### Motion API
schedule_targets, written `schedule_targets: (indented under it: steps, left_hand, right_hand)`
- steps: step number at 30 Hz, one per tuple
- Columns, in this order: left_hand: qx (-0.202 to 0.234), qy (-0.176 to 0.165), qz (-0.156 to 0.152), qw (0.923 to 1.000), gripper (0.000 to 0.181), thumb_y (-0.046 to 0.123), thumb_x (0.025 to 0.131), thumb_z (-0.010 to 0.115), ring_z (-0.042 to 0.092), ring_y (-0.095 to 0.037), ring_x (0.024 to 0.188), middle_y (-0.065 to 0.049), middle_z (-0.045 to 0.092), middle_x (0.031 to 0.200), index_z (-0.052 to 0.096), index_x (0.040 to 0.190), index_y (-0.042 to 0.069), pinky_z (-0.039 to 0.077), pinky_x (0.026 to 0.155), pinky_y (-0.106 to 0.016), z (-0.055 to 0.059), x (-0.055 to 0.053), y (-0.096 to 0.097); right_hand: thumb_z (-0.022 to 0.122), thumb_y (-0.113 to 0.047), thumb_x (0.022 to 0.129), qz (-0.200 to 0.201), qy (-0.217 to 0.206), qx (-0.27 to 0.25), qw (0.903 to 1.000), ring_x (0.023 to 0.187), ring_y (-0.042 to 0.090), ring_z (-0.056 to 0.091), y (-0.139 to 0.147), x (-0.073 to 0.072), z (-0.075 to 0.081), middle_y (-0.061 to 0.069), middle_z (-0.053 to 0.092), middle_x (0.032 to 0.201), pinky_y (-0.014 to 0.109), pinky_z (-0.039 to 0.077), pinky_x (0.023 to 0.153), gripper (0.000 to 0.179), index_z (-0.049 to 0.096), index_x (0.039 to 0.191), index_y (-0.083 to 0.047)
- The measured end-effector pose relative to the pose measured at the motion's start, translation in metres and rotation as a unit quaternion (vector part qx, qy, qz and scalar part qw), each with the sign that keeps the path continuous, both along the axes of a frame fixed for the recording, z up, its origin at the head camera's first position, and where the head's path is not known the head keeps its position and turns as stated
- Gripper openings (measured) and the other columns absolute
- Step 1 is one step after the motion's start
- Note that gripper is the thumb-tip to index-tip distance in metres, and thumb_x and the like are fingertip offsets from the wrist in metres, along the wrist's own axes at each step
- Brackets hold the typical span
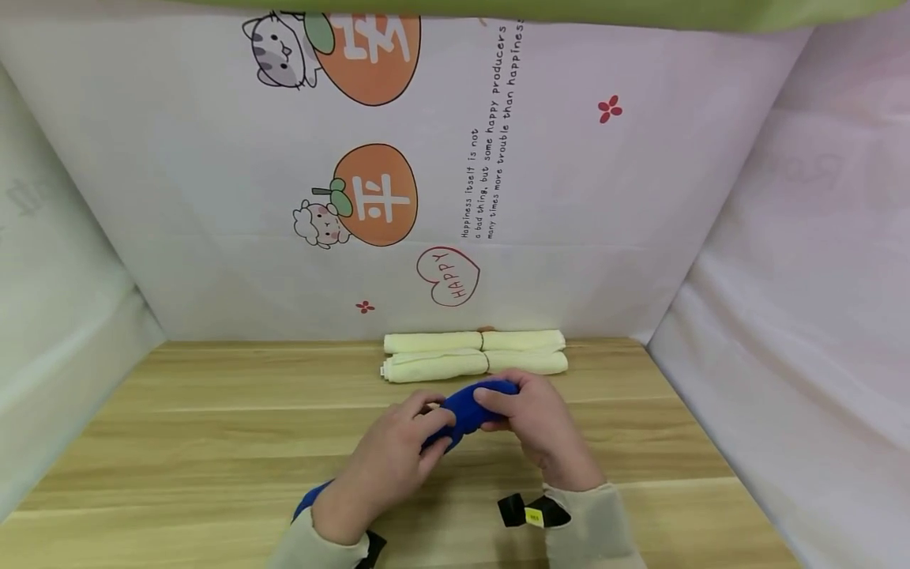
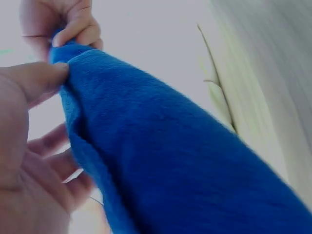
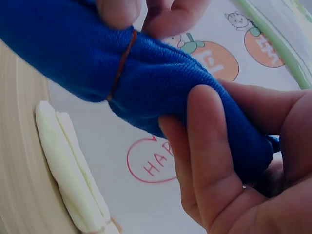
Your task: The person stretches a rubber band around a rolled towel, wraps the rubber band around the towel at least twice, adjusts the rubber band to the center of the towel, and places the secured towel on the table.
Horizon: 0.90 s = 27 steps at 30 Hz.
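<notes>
A rolled blue towel (image 1: 471,409) is held up over the wooden table between both hands. My right hand (image 1: 543,423) grips its far end, with the thumb on top and fingers curled round the roll. Further along, my left hand (image 1: 387,454) holds the roll between thumb and fingers. A thin brown rubber band (image 3: 121,66) circles the towel between the two hands in the right wrist view. From the left hand the rest of the towel runs back, partly hidden behind that wrist; the left wrist view shows a folded edge along the cloth (image 2: 146,126).
Two pale yellow rolled towels (image 1: 426,365), each banded around the middle, lie side by side at the back of the wooden table (image 1: 213,427). White printed cloth (image 1: 554,205) hangs behind them, and white cloth sides (image 1: 782,316) close in the table left and right.
</notes>
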<state>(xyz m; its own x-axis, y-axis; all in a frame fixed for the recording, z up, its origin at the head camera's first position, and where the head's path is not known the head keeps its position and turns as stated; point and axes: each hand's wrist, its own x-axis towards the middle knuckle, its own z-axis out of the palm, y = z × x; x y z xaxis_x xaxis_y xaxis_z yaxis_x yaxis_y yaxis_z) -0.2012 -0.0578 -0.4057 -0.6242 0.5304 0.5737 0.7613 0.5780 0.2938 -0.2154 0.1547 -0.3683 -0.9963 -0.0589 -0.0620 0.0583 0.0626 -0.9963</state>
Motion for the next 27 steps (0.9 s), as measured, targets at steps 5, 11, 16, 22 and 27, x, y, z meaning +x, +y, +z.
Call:
schedule_targets:
  steps: [5, 11, 16, 22, 27]
  left_hand:
    - [0.009, 0.051, -0.008, 0.9986, 0.024, 0.014, 0.086, 0.080, 0.061, -0.020, 0.099, -0.007, 0.059, 0.126, 0.073, 0.108, 0.016, 0.053, 0.083, -0.039, 0.0011, -0.0002, -0.0006]
    - [-0.002, 0.077, -0.021, 0.9968, 0.015, 0.013, 0.086, 0.080, 0.061, -0.020, 0.094, -0.010, 0.058, 0.125, 0.070, 0.098, 0.013, 0.053, 0.080, -0.037, 0.0028, -0.0004, -0.0009]
    - [-0.023, 0.101, -0.012, 0.9946, 0.015, 0.017, 0.083, 0.082, 0.061, -0.023, 0.092, -0.015, 0.058, 0.126, 0.067, 0.086, 0.015, 0.053, 0.077, -0.040, -0.0001, -0.0017, -0.0005]
    - [-0.033, 0.090, 0.001, 0.9953, 0.013, 0.019, 0.083, 0.081, 0.062, -0.023, 0.095, -0.014, 0.058, 0.124, 0.068, 0.085, 0.017, 0.052, 0.075, -0.041, -0.0022, -0.0026, -0.0012]
    - [-0.009, 0.096, -0.009, 0.9953, 0.021, 0.019, 0.083, 0.082, 0.060, -0.022, 0.086, -0.013, 0.056, 0.120, 0.071, 0.100, 0.017, 0.053, 0.074, -0.040, -0.0040, -0.0044, -0.0003]
  right_hand:
    - [0.070, -0.004, 0.092, 0.017, -0.004, -0.054, 0.9984, 0.089, 0.029, 0.066, 0.0015, 0.0003, -0.0006, 0.022, 0.060, 0.110, 0.034, 0.058, 0.068, 0.023, 0.064, 0.109, 0.010]
    - [0.069, -0.004, 0.093, 0.038, -0.006, -0.092, 0.9950, 0.091, 0.028, 0.065, 0.0044, 0.0016, 0.0011, 0.022, 0.059, 0.111, 0.030, 0.057, 0.067, 0.027, 0.061, 0.112, 0.013]
    - [0.067, -0.003, 0.094, 0.037, -0.006, -0.103, 0.9939, 0.087, 0.026, 0.065, 0.0031, 0.0021, 0.0014, 0.021, 0.060, 0.107, 0.029, 0.057, 0.066, 0.026, 0.060, 0.112, 0.014]
    - [0.068, -0.004, 0.094, 0.012, -0.002, -0.085, 0.9963, 0.085, 0.025, 0.065, 0.0034, 0.0005, -0.0004, 0.020, 0.061, 0.106, 0.029, 0.057, 0.066, 0.028, 0.061, 0.114, 0.014]
    - [0.070, -0.006, 0.094, -0.002, -0.014, -0.070, 0.9974, 0.089, 0.027, 0.066, 0.0022, -0.0012, -0.0026, 0.022, 0.060, 0.112, 0.030, 0.057, 0.068, 0.027, 0.062, 0.114, 0.010]
